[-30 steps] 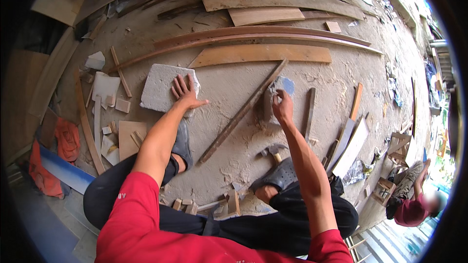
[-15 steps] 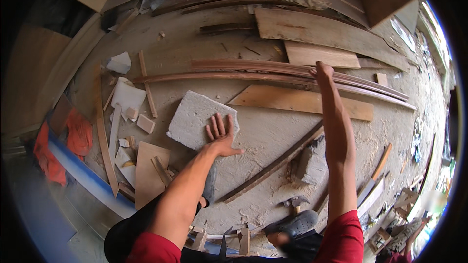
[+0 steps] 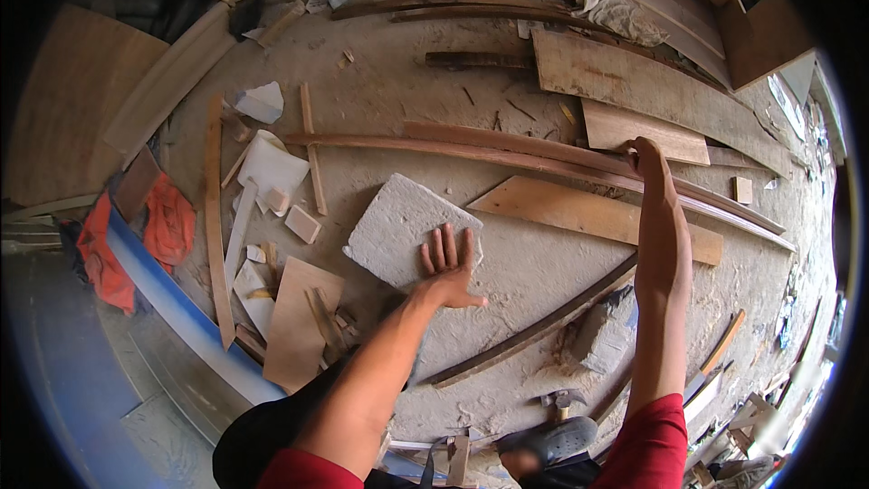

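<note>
My left hand [image 3: 449, 273] lies flat with fingers spread on the near right part of a pale, rough slab [image 3: 394, 226], its thumb stretched past the slab's edge. Farther right, my right hand [image 3: 644, 158] is closed at the long reddish wood strips [image 3: 543, 152], with fingers curled at their far side. The strips run side by side across the floor, and one reaches farther left than the others. Just nearer than them rests a yellowish board [image 3: 561, 208] with a slanted left end. My right forearm hides part of the strips and this board.
A dark narrow strip [image 3: 534, 321] lies slantwise beside a grey block [image 3: 602, 330]. A hammer [image 3: 563, 401] is near my foot, and a handsaw's wooden handle [image 3: 724, 341] at right. Offcuts [image 3: 303, 225] and an orange cloth [image 3: 169, 222] lie left; wide planks [image 3: 652, 91] lie beyond.
The whole view has shifted, so things appear farther right. My right hand stays at the strips, which now look closer together. My left hand remains flat on the slab.
</note>
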`<state>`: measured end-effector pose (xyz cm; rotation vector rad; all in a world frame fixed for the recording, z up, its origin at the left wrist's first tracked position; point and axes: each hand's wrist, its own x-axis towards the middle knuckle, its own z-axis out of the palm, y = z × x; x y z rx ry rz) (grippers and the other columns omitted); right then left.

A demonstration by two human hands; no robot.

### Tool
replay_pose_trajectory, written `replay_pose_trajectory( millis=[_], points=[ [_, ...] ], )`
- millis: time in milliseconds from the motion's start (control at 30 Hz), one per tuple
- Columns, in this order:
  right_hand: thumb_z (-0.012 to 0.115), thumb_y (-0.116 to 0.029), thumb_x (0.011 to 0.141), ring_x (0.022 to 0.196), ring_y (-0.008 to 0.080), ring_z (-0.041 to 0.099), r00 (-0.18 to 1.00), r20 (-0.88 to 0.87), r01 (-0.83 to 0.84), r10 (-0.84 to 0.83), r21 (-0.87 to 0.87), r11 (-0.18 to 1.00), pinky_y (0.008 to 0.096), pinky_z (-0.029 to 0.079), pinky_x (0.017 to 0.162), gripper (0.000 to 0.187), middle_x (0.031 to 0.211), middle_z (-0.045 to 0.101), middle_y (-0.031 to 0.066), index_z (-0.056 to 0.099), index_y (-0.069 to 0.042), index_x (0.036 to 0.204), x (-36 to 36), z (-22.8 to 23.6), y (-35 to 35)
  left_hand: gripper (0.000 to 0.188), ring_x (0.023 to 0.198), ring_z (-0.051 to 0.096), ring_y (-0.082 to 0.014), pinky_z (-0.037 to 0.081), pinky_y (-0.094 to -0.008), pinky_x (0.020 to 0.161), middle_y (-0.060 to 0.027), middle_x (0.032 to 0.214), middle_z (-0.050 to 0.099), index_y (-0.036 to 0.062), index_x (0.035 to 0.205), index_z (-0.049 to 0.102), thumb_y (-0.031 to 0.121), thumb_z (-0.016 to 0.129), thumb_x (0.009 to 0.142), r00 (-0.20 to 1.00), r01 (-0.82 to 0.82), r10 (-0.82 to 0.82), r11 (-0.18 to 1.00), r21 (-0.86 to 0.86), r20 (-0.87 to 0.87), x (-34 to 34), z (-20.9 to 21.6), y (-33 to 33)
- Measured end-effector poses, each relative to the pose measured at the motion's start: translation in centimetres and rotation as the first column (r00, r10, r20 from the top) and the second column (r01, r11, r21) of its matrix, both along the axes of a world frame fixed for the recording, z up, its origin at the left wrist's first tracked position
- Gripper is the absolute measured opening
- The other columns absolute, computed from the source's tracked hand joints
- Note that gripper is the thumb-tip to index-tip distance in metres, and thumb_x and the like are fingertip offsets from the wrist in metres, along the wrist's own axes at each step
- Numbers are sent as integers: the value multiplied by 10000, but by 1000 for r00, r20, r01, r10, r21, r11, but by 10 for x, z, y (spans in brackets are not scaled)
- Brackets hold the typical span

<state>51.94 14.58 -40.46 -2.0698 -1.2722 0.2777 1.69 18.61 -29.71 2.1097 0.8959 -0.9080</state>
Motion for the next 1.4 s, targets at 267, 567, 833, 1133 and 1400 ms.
replay_pose_trajectory(
  millis=[267, 567, 833, 1133, 1400],
  points=[
    [772, -337, 797, 612, 124, 643, 701, -27, 347, -713, -860, 374, 327, 524, 630, 243, 731, 704, -13, 711, -107, 746, -20, 57, 44, 1430, 1316, -328, -578, -114, -709, 1041, -421, 1415, -335, 1, 1454, -270, 621, 763, 684, 997, 56, -58, 998, 26, 57, 12, -5, 0],
    [734, -141, 786, 590, 186, 539, 49, -872, 636, -486, -348, 689, 286, 435, 451, 133, 747, 554, 68, 665, -33, 821, -25, 34, 18, 1474, 1321, -342, -554, -130, -685, 1054, -417, 1422, -328, -4, 1450, -273, 634, 786, 647, 999, 51, -51, 998, 41, 7, 12, -3, -1],
    [619, -280, 868, 592, 180, 521, 222, -847, 769, -482, -152, 621, 336, 429, 496, 241, 773, 579, 70, 649, -44, 908, -66, 119, -95, 1565, 1328, -355, -523, -141, -665, 1061, -401, 1413, -356, 25, 1427, -331, 681, 807, 575, 996, 84, -81, 994, 68, -42, 13, -6, -4],
    [597, -172, 960, 1038, 179, 600, 553, -720, 581, -419, -27, 814, 319, 491, 876, 445, 1174, 639, 145, 488, -13, 1361, -215, 233, -309, 1329, 1415, -278, -427, -119, -613, 1110, -271, 1521, -296, 96, 1497, -224, 767, 612, 711, 999, 8, -16, 970, 244, 31, 19, -19, -11],
    [640, -201, 934, 899, 123, 643, 744, -552, 326, -377, -193, 926, 297, 525, 805, 536, 1088, 694, 104, 467, -114, 1433, -286, 366, -434, 905, 1332, 406, -374, 351, -516, 1049, -255, 1442, 424, -4, 1357, 513, 742, 289, 896, 877, -291, 308, 951, -102, 368, 53, 23, -125]
  ],
)
